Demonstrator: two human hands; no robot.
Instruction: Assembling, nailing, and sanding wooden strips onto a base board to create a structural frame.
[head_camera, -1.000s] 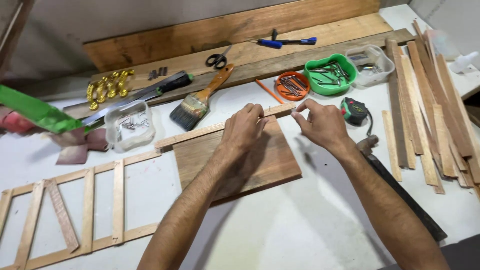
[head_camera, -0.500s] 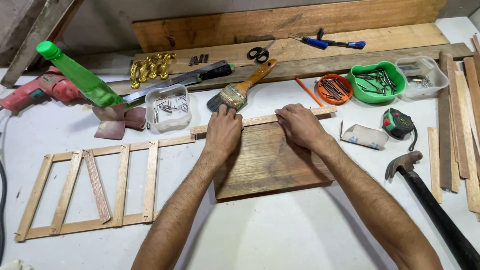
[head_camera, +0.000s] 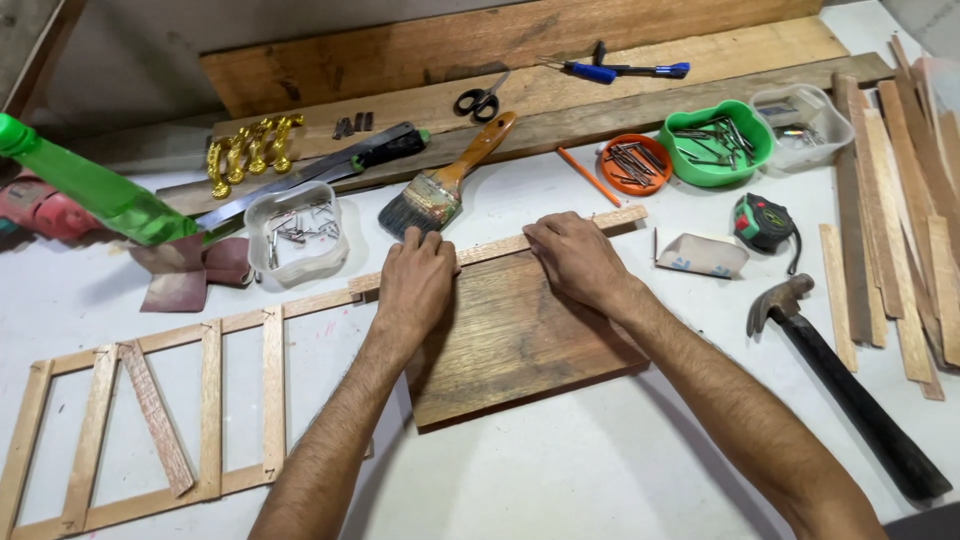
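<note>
Left hand (head_camera: 415, 283), right hand (head_camera: 577, 258) press strip (head_camera: 500, 247), seemingly against board (head_camera: 520, 340).

White worktop (head_camera: 560, 480), grey wall (head_camera: 150, 40)

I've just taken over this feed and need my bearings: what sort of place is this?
Most likely a small woodworking bench. Both hands, left hand and right hand, press a thin wooden strip along a dark board, with a hammer, bowls of nails and stacked wood slats nearby.
</note>
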